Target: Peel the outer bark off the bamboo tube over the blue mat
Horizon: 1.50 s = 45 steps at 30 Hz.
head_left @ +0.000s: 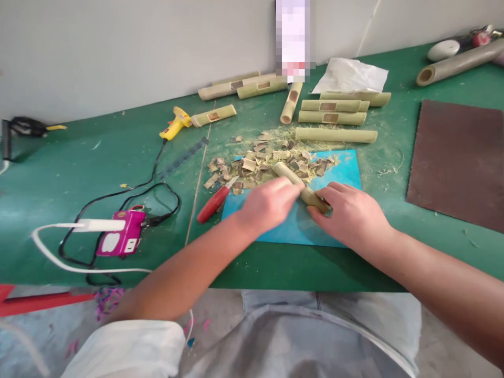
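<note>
Both hands on one bamboo tube, batch partly cut

My left hand (270,202) and right hand (350,212) curl shut around the bamboo tube (293,178), slanted on the blue mat (342,168), forearms angled inward. Beyond my fingertips lie chips (260,160) and notched tubes (333,118), seemingly finished; whether this one is notched is hidden. The knife (214,202) rests just left of my left fingers.

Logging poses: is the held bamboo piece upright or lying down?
Lying down: the bamboo piece slants across the blue mat, left hand and right hand holding it.
</note>
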Tool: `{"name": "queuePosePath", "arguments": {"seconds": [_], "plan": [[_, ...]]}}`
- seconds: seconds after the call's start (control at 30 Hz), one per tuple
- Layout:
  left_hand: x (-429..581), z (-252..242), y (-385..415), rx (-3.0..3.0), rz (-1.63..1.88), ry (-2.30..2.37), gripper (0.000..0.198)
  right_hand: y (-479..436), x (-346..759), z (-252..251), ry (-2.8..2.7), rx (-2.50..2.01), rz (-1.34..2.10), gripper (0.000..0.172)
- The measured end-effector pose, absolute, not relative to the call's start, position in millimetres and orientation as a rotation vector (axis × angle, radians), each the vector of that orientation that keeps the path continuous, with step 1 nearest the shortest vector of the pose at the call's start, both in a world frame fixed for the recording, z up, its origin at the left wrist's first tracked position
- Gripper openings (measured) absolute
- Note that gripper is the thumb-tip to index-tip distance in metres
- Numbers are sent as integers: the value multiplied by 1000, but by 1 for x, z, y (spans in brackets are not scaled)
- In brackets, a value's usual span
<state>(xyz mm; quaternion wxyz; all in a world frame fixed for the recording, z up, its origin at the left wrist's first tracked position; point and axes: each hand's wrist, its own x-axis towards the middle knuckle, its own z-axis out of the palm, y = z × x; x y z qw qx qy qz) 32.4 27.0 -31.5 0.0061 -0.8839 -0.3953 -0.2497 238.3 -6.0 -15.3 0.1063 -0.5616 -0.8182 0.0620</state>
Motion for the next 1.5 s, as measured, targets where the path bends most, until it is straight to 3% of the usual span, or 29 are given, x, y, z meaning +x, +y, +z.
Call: {"name": "queuePosePath", "arguments": {"seconds": [0.4,0.53,0.7,0.83,0.97,1.1,1.23,1.37,1.5], "plan": [[33,-28,24,-2599,-787,-1356,31,-6,237,-14,-2440,-1669,187,19],[36,-27,19,-2828,-677,-1178,31,-7,238,-13,-2461,-1680,190,20],[33,-28,24,-2603,-775,-1377,33,-7,237,-13,-2441,-1686,177,20],[35,-28,22,-2801,-707,-1178,30,-8,237,-13,-2457,-1696,190,20],[35,-27,23,-2544,-750,-1371,31,-9,238,-13,-2442,-1701,210,20],[35,-27,22,-2765,-670,-1184,31,-8,238,-12,-2469,-1697,226,20],[35,-28,22,-2559,-761,-1355,31,-7,237,-10,-2459,-1714,215,21],[35,-27,22,-2801,-725,-1112,29,-8,236,-8,-2477,-1724,228,20],[32,-24,26,-2559,-755,-1367,34,-8,236,-8,-2472,-1723,225,22]]}}
